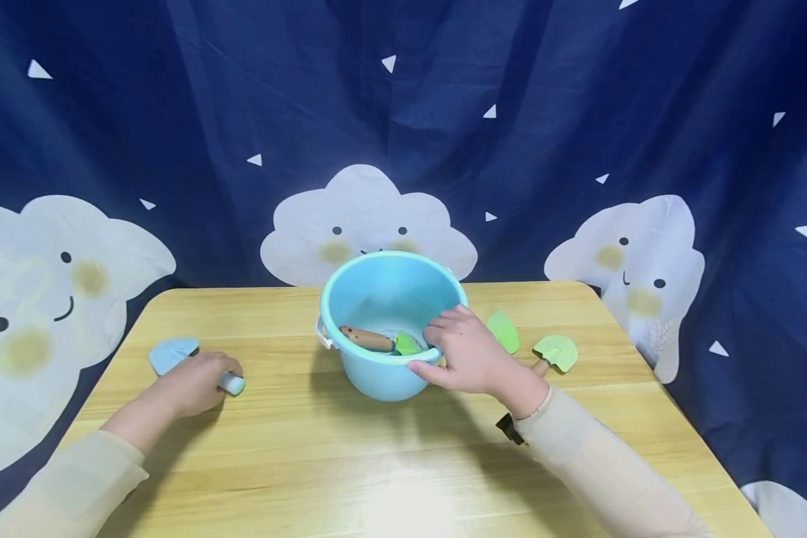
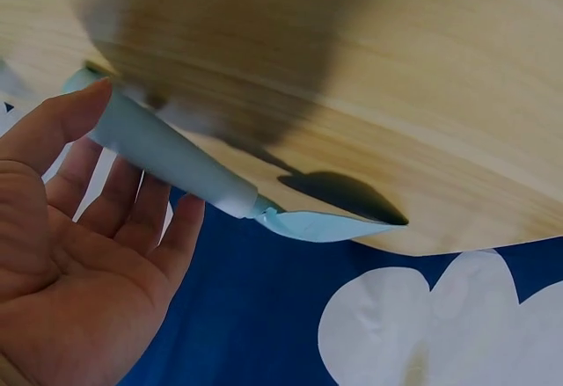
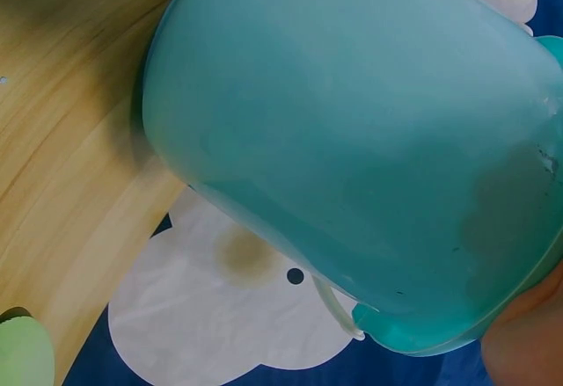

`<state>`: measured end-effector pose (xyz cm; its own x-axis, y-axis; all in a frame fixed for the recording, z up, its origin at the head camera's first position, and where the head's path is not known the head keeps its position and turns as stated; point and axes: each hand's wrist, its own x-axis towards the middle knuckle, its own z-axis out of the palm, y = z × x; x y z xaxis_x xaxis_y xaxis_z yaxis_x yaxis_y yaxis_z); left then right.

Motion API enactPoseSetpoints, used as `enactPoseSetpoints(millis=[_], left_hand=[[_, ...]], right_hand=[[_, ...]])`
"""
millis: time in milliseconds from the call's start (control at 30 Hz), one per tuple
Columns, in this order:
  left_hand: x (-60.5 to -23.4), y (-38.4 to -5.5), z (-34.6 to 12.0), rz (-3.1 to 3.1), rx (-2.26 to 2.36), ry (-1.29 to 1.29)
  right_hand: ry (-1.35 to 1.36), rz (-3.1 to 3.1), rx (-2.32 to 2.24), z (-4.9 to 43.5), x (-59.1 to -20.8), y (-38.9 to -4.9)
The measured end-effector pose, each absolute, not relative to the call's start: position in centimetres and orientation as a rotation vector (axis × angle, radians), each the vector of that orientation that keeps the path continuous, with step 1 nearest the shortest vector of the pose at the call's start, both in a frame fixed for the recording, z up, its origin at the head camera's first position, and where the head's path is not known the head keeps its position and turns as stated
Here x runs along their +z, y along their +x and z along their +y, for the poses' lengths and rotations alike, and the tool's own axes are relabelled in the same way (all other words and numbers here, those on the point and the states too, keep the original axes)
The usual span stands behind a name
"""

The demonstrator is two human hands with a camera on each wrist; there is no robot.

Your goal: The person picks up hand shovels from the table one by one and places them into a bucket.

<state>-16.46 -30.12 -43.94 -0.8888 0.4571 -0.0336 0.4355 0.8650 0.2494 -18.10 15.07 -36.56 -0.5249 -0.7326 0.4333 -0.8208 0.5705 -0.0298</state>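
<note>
A light blue bucket (image 1: 385, 377) stands upright on the table, its mouth tipped toward my view. My right hand (image 1: 474, 351) grips its near right rim, thumb outside and fingers over the edge; the right wrist view shows mostly the bucket's wall (image 3: 343, 131). Inside lies a small garden tool (image 1: 370, 339) with a wooden handle and green head. At the left, my left hand (image 1: 198, 381) holds a light blue toy shovel (image 1: 173, 354) by its handle. In the left wrist view the thumb and fingertips pinch the shovel handle (image 2: 171, 153), its thin blade pointing away.
Right of the bucket lie a green shovel blade (image 1: 503, 331) and a pale green shovel (image 1: 557, 351) with a wooden handle, partly behind my right hand. The wooden table (image 1: 276, 448) ends at a dark blue curtain (image 1: 444, 97) with white clouds.
</note>
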Motion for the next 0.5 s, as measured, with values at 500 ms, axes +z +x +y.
enactPoseSetpoints(millis=[500], left_hand=[[-45.01, -16.39, -30.21, 3.064, 0.316, 0.765]], right_hand=[[1.255, -2.428, 0.32, 15.09, -36.62, -18.06]])
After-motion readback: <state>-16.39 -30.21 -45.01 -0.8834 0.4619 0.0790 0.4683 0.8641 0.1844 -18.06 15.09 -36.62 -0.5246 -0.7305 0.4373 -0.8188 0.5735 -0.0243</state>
